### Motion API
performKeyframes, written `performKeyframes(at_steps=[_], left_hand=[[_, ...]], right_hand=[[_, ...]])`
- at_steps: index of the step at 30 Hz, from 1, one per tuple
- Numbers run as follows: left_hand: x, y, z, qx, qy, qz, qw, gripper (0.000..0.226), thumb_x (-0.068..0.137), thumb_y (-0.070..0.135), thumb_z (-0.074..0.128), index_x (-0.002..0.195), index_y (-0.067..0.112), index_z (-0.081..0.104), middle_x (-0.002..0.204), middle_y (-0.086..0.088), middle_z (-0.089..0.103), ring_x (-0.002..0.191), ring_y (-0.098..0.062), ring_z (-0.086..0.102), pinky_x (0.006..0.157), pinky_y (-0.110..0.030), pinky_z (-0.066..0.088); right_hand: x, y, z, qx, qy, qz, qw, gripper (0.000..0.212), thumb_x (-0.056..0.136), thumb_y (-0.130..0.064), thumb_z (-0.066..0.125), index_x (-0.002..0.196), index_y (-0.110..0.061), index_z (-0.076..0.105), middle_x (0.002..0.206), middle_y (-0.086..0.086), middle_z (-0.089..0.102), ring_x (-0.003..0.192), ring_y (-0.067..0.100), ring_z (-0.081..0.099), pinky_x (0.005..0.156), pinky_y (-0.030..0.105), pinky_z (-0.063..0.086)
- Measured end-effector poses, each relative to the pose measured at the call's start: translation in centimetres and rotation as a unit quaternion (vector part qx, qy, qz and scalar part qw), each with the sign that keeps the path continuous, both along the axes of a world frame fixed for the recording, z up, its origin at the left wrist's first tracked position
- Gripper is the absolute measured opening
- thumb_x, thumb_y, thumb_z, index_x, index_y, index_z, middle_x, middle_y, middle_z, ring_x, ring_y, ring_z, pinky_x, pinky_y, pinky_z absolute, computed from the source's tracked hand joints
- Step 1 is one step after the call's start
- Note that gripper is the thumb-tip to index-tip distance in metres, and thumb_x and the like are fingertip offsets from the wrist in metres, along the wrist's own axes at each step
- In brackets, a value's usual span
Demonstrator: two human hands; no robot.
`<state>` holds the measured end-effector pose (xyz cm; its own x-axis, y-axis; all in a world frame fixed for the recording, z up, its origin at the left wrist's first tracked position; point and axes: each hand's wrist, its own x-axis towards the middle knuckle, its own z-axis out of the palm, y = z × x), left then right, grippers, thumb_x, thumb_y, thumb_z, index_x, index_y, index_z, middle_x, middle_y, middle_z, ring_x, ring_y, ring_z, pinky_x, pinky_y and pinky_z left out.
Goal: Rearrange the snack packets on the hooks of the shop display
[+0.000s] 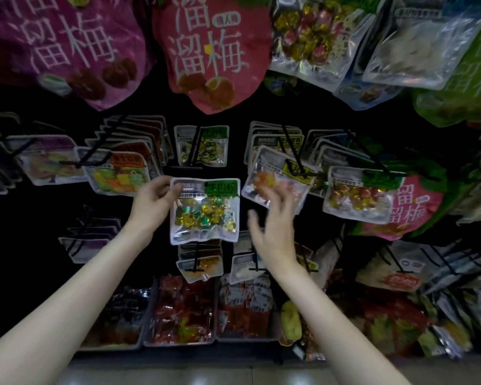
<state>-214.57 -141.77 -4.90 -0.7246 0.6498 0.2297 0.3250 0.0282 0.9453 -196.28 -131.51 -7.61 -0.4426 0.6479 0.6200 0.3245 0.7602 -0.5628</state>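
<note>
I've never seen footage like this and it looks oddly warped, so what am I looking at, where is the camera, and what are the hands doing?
No machine here: a person wears a wide-angle camera on the head, looking forward and down, which bends the edges. There is just this one view. The two bare arms are theirs. They face a shop display of black hooks hung with snack packets, with trays of red packets below. The left hand pinches the top corner of a clear packet of green and gold sweets. The right hand, blurred, is open with its fingers spread beside that packet, holding nothing.
</note>
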Motion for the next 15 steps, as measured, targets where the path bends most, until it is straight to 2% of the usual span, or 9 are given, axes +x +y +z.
performKeyframes(at_steps=[3, 5, 7, 8, 9, 10, 12, 15], left_hand=[[-1.2, -0.9, 0.6, 0.02, -0.033, -0.008, 0.999, 0.007, 0.093, 0.012, 0.054, 0.092, 0.015, 0.06, 0.084, 0.007, 0.063, 0.08, -0.003, 0.057, 0.072, -0.01, 0.044], [-1.9, -1.3, 1.2, 0.044, -0.043, -0.01, 0.998, 0.013, 0.093, 0.012, 0.053, 0.087, 0.021, 0.06, 0.078, 0.011, 0.066, 0.076, -0.003, 0.06, 0.073, -0.015, 0.045], [-2.2, -1.2, 1.9, 0.052, -0.029, -0.008, 0.998, 0.017, 0.094, 0.011, 0.052, 0.084, 0.023, 0.059, 0.067, 0.018, 0.067, 0.067, 0.007, 0.059, 0.066, -0.009, 0.044], [-2.3, -0.9, 2.0, 0.05, -0.017, -0.004, 0.999, 0.018, 0.094, 0.01, 0.051, 0.083, 0.022, 0.059, 0.065, 0.02, 0.066, 0.064, 0.01, 0.058, 0.063, -0.007, 0.042], [-2.3, -0.7, 2.2, 0.053, -0.012, 0.0, 0.999, 0.016, 0.094, 0.009, 0.051, 0.084, 0.02, 0.059, 0.065, 0.018, 0.065, 0.062, 0.011, 0.057, 0.063, -0.007, 0.041], [-2.4, -0.4, 2.3, 0.053, -0.008, 0.006, 0.999, 0.013, 0.094, 0.01, 0.052, 0.087, 0.016, 0.06, 0.069, 0.016, 0.064, 0.061, 0.012, 0.056, 0.062, -0.006, 0.04], [-2.4, 0.0, 2.4, 0.046, 0.001, 0.011, 0.999, 0.009, 0.094, 0.009, 0.051, 0.096, 0.009, 0.06, 0.075, 0.009, 0.06, 0.058, 0.014, 0.055, 0.059, -0.004, 0.039], [-2.4, -0.1, 2.2, 0.04, 0.022, -0.006, 0.999, 0.01, 0.093, 0.007, 0.052, 0.088, 0.012, 0.059, 0.073, 0.007, 0.057, 0.058, 0.012, 0.053, 0.058, -0.004, 0.037]], right_hand=[[-2.3, -0.8, 1.6, 0.04, -0.089, 0.134, 0.986, 0.047, 0.092, -0.027, 0.056, 0.135, -0.031, 0.036, 0.144, 0.003, 0.018, 0.134, 0.025, 0.022, 0.107, 0.036, 0.028], [-3.5, -1.1, 3.2, -0.015, -0.092, 0.172, 0.981, 0.044, 0.094, -0.031, 0.054, 0.136, -0.028, 0.043, 0.149, 0.004, 0.014, 0.131, 0.02, 0.03, 0.103, 0.025, 0.028], [-4.5, -1.0, 4.2, -0.035, -0.093, 0.189, 0.977, 0.041, 0.094, -0.027, 0.053, 0.134, -0.021, 0.048, 0.149, 0.004, 0.016, 0.101, 0.006, 0.048, 0.09, 0.014, 0.029], [-5.0, -0.9, 4.5, -0.031, -0.101, 0.185, 0.977, 0.04, 0.094, -0.023, 0.053, 0.134, -0.017, 0.049, 0.149, 0.005, 0.018, 0.084, -0.001, 0.047, 0.084, 0.012, 0.03], [-5.4, -0.8, 4.7, -0.034, -0.1, 0.18, 0.978, 0.039, 0.094, -0.021, 0.054, 0.133, -0.014, 0.05, 0.147, 0.006, 0.02, 0.075, -0.003, 0.044, 0.08, 0.01, 0.029], [-5.7, -0.8, 4.8, -0.041, -0.091, 0.175, 0.98, 0.038, 0.094, -0.019, 0.055, 0.132, -0.013, 0.051, 0.146, 0.006, 0.023, 0.075, -0.001, 0.043, 0.08, 0.01, 0.028], [-6.0, -0.9, 4.9, -0.05, -0.077, 0.169, 0.981, 0.038, 0.093, -0.017, 0.055, 0.131, -0.014, 0.051, 0.143, 0.007, 0.027, 0.091, 0.005, 0.044, 0.082, 0.008, 0.029], [-5.6, -1.1, 4.4, -0.079, -0.062, 0.179, 0.979, 0.041, 0.094, -0.017, 0.054, 0.134, -0.022, 0.045, 0.138, 0.005, 0.029, 0.097, -0.005, 0.037, 0.082, -0.002, 0.027]])
